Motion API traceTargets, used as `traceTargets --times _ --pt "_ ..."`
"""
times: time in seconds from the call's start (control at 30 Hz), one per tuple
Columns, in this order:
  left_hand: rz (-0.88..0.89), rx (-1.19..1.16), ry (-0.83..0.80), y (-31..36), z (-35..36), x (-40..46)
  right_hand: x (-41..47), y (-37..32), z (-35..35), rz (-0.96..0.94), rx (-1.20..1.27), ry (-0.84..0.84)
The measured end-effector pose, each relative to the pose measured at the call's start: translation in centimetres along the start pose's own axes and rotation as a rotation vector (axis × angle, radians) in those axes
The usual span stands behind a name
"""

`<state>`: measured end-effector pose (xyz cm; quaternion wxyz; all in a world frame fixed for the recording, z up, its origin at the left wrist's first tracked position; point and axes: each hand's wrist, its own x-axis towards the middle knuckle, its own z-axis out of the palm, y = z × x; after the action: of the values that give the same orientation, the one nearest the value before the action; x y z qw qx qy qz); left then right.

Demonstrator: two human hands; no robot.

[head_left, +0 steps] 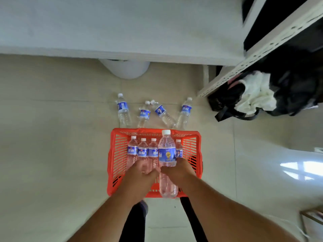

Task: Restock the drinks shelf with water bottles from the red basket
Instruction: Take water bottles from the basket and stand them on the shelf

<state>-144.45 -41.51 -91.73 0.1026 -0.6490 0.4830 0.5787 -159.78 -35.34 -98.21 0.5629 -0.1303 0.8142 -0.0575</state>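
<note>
A red basket [118, 154] sits on the floor below me with several blue-labelled water bottles [143, 151] lying side by side in it. My right hand [178, 172] grips one water bottle [167, 154] around its middle, lifted above the others with its white cap pointing away from me. My left hand [139, 173] reaches into the basket and lies over the lower ends of the bottles there; whether it grips one I cannot tell. Several more bottles [123, 110] lie on the floor just beyond the basket. A white shelf [122, 23] runs across the top.
A perforated white shelf upright [253, 60] slants at the right, with a black bag and white cloth [257, 95] under it. A white round base [127, 70] stands under the shelf edge. My dark-clad legs [134, 222] are below the basket.
</note>
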Motion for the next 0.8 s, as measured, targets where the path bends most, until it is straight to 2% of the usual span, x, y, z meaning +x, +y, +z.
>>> traceTargets --times 0.2,0.37,0.53,0.8 --pt "0.142 -0.047 0.073 8.3 -6.9 -14.6 -16.2 -6.8 -8.7 -0.168 0.080 -0.004" --pt "0.215 -0.115 0.147 13.0 -9.1 -23.9 -26.5 -10.1 -14.7 -0.307 0.147 -0.009" --pt "0.336 -0.168 0.284 18.4 -10.7 -30.4 -32.1 -13.8 -18.9 -0.510 0.135 -0.051" --pt "0.523 -0.216 0.450 22.9 -14.7 -35.6 -40.1 -18.8 -22.5 -0.759 0.122 0.131"
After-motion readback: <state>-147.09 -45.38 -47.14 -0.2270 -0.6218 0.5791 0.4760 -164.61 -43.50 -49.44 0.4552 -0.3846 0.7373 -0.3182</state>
